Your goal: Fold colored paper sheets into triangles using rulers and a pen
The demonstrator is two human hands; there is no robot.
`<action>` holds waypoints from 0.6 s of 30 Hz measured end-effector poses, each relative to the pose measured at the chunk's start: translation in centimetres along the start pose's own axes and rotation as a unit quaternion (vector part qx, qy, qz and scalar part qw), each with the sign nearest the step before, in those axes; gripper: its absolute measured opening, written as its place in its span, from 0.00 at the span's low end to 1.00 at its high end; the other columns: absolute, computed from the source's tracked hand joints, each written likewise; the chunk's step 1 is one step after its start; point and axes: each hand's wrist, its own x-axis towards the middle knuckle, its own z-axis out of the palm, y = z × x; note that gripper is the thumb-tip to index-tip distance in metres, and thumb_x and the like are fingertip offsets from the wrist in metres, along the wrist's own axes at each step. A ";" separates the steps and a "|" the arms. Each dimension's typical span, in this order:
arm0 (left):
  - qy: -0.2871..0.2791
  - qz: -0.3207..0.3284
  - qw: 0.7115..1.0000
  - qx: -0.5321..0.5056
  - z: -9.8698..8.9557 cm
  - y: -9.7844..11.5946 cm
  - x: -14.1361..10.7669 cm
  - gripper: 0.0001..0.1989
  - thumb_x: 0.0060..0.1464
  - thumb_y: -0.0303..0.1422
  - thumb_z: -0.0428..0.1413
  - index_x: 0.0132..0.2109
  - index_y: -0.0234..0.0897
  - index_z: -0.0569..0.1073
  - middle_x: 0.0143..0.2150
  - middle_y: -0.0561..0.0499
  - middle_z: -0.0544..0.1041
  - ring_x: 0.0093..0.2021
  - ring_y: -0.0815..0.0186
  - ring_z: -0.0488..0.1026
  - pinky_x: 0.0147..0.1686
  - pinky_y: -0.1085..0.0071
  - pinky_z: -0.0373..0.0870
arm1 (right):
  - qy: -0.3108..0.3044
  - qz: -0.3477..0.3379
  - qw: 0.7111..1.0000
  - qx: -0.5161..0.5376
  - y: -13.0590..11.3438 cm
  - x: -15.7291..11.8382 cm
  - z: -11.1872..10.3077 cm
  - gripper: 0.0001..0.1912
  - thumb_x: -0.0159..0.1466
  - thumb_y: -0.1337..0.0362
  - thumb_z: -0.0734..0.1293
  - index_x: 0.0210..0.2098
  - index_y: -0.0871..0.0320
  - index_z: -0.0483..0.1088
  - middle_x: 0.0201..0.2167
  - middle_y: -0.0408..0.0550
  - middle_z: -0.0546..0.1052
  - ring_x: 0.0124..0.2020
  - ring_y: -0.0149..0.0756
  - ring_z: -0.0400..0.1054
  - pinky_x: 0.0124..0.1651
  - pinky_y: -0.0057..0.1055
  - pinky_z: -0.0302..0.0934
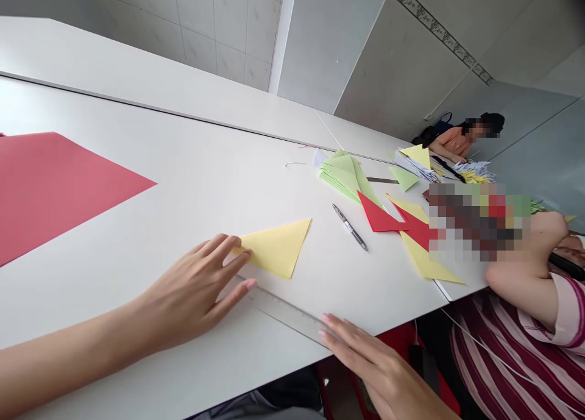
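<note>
A folded yellow paper triangle [276, 249] lies on the white table in front of me. My left hand [214, 274] rests its fingertips on the paper's left corner, with the thumb stretched out apart beside a clear ruler [287, 313]. The ruler lies flat, slanting from under my left hand toward the table's near edge. At its right end my right hand [365, 353] touches it with straight fingers; the thumb is hidden. A black and silver pen [350, 227] lies to the right of the yellow paper.
Large red paper [59, 194] lies at left. Beyond the pen are stacked green papers [342, 173], a red folded paper [379, 216] and yellow paper [427, 264]. A co-worker in a striped shirt [512, 341] sits close at right; another person [457, 141] sits farther back.
</note>
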 end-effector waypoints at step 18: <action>0.015 0.069 0.996 -0.049 0.0 4.6 -1.9 0.20 0.61 0.18 0.42 0.52 0.35 0.72 0.44 0.43 0.74 0.46 0.61 0.72 0.46 0.66 0.73 | 0.149 0.094 0.984 0.038 2.0 5.1 2.2 0.24 0.71 0.66 0.55 0.66 0.54 0.56 0.42 0.50 0.72 0.26 0.26 0.68 0.32 0.24 0.67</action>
